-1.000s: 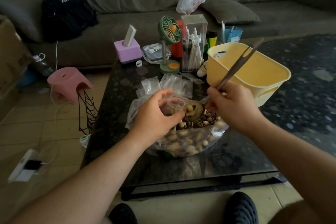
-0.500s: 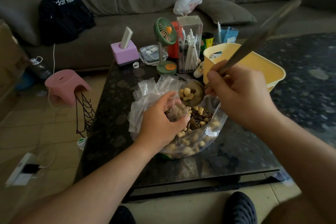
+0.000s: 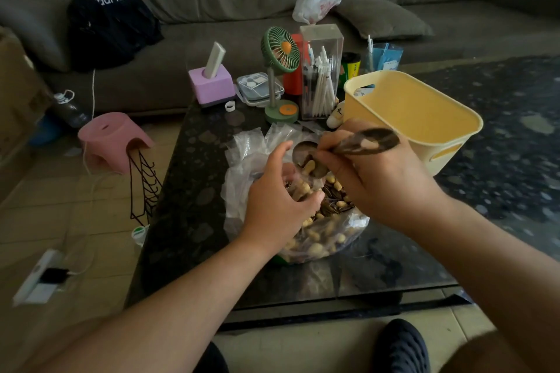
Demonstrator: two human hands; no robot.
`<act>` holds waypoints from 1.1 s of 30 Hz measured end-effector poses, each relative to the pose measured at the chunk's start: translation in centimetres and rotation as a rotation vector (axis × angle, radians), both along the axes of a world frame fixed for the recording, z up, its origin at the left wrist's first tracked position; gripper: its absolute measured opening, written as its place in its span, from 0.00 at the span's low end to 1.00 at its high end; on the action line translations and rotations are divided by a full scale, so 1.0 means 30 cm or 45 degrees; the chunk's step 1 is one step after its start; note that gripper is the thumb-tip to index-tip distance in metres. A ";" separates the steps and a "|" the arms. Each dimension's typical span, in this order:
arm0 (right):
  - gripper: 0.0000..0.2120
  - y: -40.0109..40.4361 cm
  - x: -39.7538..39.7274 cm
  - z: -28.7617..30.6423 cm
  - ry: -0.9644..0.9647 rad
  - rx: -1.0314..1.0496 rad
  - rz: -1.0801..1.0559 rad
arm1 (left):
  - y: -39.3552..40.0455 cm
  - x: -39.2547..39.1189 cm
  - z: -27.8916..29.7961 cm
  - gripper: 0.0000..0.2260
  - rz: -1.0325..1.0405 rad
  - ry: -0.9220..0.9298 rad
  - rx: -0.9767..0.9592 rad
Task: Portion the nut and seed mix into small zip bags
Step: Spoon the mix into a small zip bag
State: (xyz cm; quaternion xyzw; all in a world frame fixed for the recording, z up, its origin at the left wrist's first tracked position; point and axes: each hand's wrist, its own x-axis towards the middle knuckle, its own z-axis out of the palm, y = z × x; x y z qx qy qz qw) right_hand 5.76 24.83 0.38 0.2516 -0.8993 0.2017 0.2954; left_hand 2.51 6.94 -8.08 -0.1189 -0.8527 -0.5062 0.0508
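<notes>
Nearby, yellow tub (image 3: 424, 118), green fan (image 3: 280, 50), pen box (image 3: 321, 70).

Yellow basket (image 3: 406, 106), pink stool (image 3: 112, 139), green fan (image 3: 280, 50).

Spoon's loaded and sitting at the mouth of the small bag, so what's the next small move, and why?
Probably tip the spoon a little further so its nuts slide into the small zip bag. The right hand holds the spoon tilted with nuts in its bowl just above the bag's opening, which the left hand holds over the big bag of mix.
</notes>
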 end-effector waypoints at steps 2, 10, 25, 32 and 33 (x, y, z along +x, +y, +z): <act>0.12 -0.004 0.002 -0.003 0.042 0.005 0.035 | 0.005 0.001 0.001 0.41 0.032 -0.008 0.002; 0.07 0.012 -0.001 -0.016 0.097 -0.086 0.074 | 0.007 -0.003 -0.014 0.40 0.057 -0.064 0.020; 0.05 0.080 -0.017 -0.017 -0.177 -0.533 -0.208 | -0.062 -0.053 0.030 0.21 0.043 -0.184 0.254; 0.05 0.067 -0.018 -0.033 -0.323 -0.310 -0.270 | -0.116 -0.121 0.014 0.19 -0.261 -0.439 -0.068; 0.05 0.071 -0.023 -0.036 -0.367 -0.277 -0.290 | -0.128 -0.128 0.019 0.19 -0.310 -0.463 -0.111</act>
